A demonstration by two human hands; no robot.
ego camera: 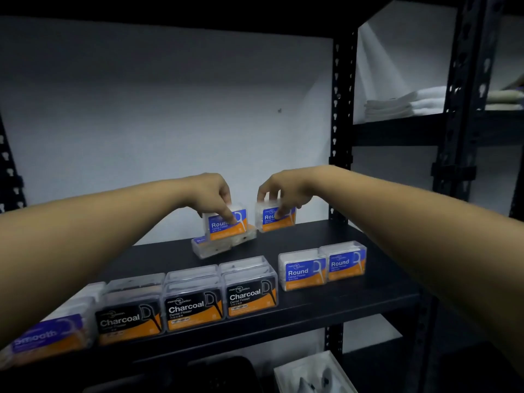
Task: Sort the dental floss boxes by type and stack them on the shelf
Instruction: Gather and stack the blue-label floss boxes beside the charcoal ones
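Pinching from above, the left hand has fingers curled round the top of a Round box, forefinger down its blue label; that box stands on another Round box lying flat, which sits skewed. Right hand grips a second Round box the same way, thumb on the front and fingers over the top; whether it rests on the shelf or hangs just off it, cannot tell. The two held boxes are close but apart, at 12 o'clock on the shelf board near the wall.

Step looks like gathering the Round type into a stack at the back. Next move likely: square the flat box, seat the left box evenly, then add the right one on top or beside.

Outward: two more Round boxes at 3 o'clock, Charcoal boxes in a row at 6, Smooth box at 8. Those groups look already sorted.
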